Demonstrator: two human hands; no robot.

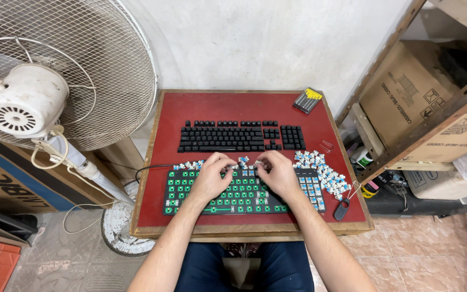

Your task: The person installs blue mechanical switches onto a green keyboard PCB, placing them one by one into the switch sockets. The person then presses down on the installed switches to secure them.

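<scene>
Head view, looking down on a red-topped table (190, 105). A stripped keyboard (233, 193) with a green circuit board lies at the near edge, most of its switch positions bare.

Left hand (210, 177) rests on the board's upper row, fingers curled toward the centre; whether it pinches a switch cannot be told. Right hand (278, 173) sits just beside it at 3 o'clock, fingers likewise bent down onto the top row; its hold is hidden too. Both hands work the same spot — the middle of the top row, where a few blue switches (242, 160) stand.

At 3 o'clock from the right hand lies a heap of loose blue switches (325, 173), touching the board's right end. A black puller tool (342, 210) lies at 4 o'clock, untouched. At 12 o'clock, well apart, sits a second black keyboard (241, 135), complete with caps; a screwdriver set (307, 100) lies beyond it at 1 o'clock.

Judgement: the step in hand concerns switches at the top row. The next move calls for a straight vertical action on 1 switch, with the board held flat — pins bend easily.
</scene>
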